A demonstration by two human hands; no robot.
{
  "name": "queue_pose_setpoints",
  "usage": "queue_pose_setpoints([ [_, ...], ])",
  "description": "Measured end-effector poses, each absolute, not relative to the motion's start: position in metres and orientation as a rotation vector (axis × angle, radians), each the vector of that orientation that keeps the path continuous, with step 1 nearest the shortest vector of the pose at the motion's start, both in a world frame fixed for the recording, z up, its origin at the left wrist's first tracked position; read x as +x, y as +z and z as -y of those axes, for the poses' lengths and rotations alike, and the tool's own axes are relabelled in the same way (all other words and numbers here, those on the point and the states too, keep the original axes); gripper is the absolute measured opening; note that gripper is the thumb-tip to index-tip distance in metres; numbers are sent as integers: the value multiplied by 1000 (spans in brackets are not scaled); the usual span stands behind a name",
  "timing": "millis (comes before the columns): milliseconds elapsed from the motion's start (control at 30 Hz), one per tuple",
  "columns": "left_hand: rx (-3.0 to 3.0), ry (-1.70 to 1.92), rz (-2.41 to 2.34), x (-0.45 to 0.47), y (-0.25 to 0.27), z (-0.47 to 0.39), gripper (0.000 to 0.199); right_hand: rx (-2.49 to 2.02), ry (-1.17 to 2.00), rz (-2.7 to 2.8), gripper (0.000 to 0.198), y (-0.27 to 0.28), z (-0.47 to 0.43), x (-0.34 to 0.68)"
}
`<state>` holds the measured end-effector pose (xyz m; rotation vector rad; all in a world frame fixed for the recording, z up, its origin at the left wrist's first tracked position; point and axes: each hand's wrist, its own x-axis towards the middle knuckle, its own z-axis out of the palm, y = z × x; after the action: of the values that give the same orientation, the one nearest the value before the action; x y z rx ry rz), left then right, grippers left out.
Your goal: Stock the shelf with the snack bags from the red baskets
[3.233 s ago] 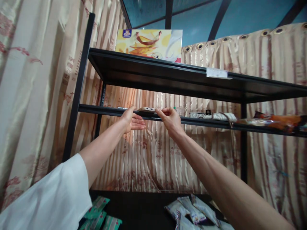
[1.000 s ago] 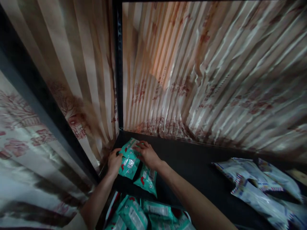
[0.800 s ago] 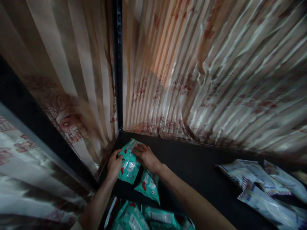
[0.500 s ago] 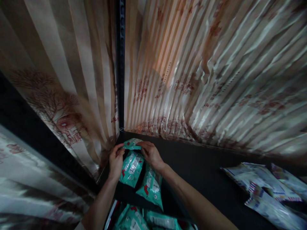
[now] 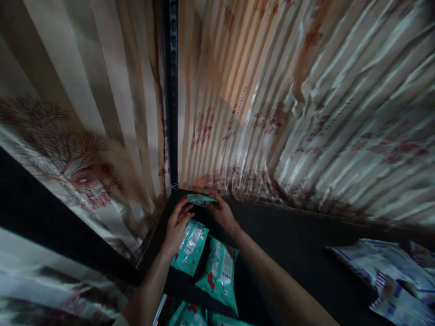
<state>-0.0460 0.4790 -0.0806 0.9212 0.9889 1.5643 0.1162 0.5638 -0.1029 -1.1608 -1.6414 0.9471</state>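
Between my two hands a teal snack packet (image 5: 200, 199) is held near the back corner of the dark shelf. My left hand (image 5: 177, 222) grips its left end, with the fingers bent round the edge. On the other side, my right hand (image 5: 222, 213) pinches the right end. Just below my left hand lies a second teal packet (image 5: 192, 249) with a silvery label. Beside it, to the right, another teal packet (image 5: 219, 271) rests at a slant, showing a red figure and white spots.
At the bottom edge, a container with a pale rim (image 5: 159, 309) holds more teal packets (image 5: 188, 315). Several white and blue packets (image 5: 397, 271) lie on the dark shelf (image 5: 288, 244) at right. Striped curtains (image 5: 254, 113) hang behind a black metal post (image 5: 172, 90).
My hands have raised the held packet slightly away from the packet beneath and shifted it right. It now shows nearly edge-on. The camera view has also turned a little.
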Motion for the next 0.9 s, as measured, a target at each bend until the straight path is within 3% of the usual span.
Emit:
queue_pose_setpoints([
  [367,950,1501,-1087,-42,-89,-486,75,-1203,984,1548,27,-134,-602,112],
  [700,825,1293,-1569,-49,-106,-498,36,-1419,814,1537,22,-134,-637,64],
  [900,990,1264,-1697,-57,-108,-498,26,-1469,801,1601,18,-133,-648,40],
])
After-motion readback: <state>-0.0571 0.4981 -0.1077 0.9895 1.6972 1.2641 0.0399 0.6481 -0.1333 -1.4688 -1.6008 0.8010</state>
